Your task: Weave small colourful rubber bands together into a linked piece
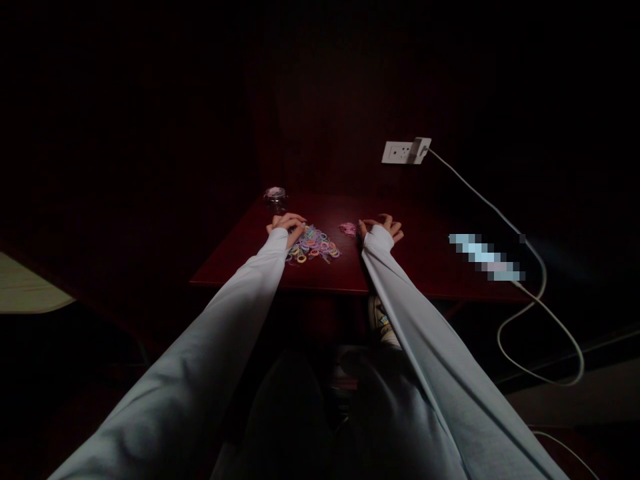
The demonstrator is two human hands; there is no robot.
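The bands [315, 244] look soft and light, best pinched by an edge; whether left hand [286, 225] or right hand [383, 228] holds any, I can't tell.

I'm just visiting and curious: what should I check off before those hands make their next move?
1. Left hand at the pile of coloured bands: ok, at its upper-left side.
2. Right hand beside the small pink heap: ok, just right of it.
3. A band held in either hand: cannot tell, too small and dim.
4. Jar closed: cannot tell, too dark.
5. White cable away from both hands: ok, farther right.
6. Bright light over the table: not ok, the scene is dim.
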